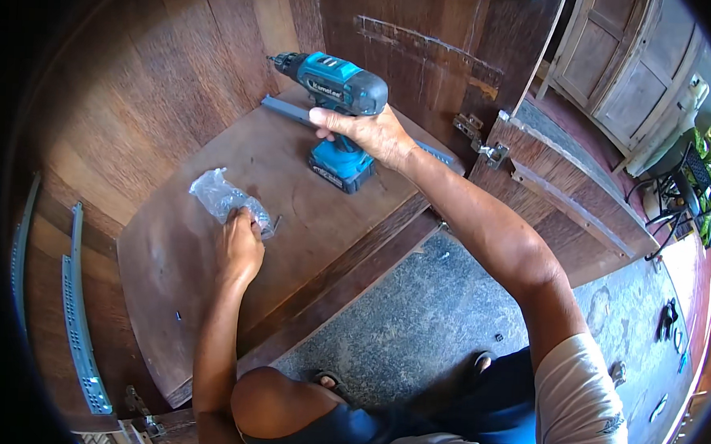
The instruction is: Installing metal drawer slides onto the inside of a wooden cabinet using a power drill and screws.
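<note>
My right hand (369, 135) is wrapped round the handle of a teal and black cordless drill (347, 80), its chuck pointing left. The drill's battery base is over the brown wooden shelf (282, 258); whether it rests there I cannot tell. Lower left, my left hand (242, 249) has its fingers closed on a clear plastic bag (218, 194) of small metal pieces, lying on the shelf. A small screw (278, 222) lies just right of those fingers. Behind the drill, a grey metal drawer slide (287, 109) lies across the shelf, partly hidden by the hand.
Wooden panels (172, 71) rise at the back and left, with metal drawer slides (81, 329) at left. An open cabinet door (562, 207) with hinges (492, 154) juts out at right. A small dark piece (178, 316) lies on the shelf. Below is a grey floor (415, 304).
</note>
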